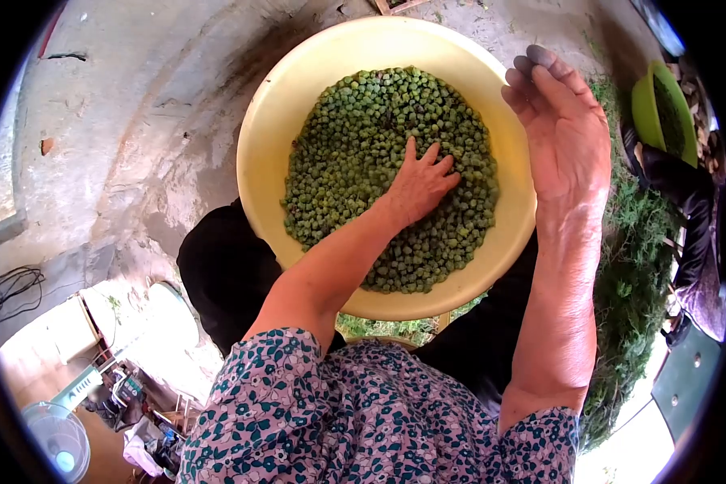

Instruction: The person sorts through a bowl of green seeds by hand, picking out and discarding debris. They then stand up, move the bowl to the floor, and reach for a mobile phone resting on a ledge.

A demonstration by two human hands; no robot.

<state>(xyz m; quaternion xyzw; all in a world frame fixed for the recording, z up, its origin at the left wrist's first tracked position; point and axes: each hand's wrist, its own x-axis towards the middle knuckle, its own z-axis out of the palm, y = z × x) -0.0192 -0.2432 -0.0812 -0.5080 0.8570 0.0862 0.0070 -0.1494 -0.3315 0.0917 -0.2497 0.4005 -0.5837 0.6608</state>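
Note:
A wide pale-yellow basin (262, 153) holds a heap of small round green berries (355, 153), like green peppercorns. Inside it, my left hand (423, 184) lies on the berries toward the right of the heap, fingers spread and no object in its grip. Above the basin's right rim, my right hand (569, 129) is raised with the palm showing. Its fingers are loosely bent, with dark-stained tips, and I see nothing held in them.
Cut green foliage (633, 282) lies along the right side. Beyond it, another person in dark clothing (690, 194) is partly visible beside a green basin (664, 113). At lower left are a clear plastic container (56, 440), assorted clutter (141, 419) and a black cable (14, 290).

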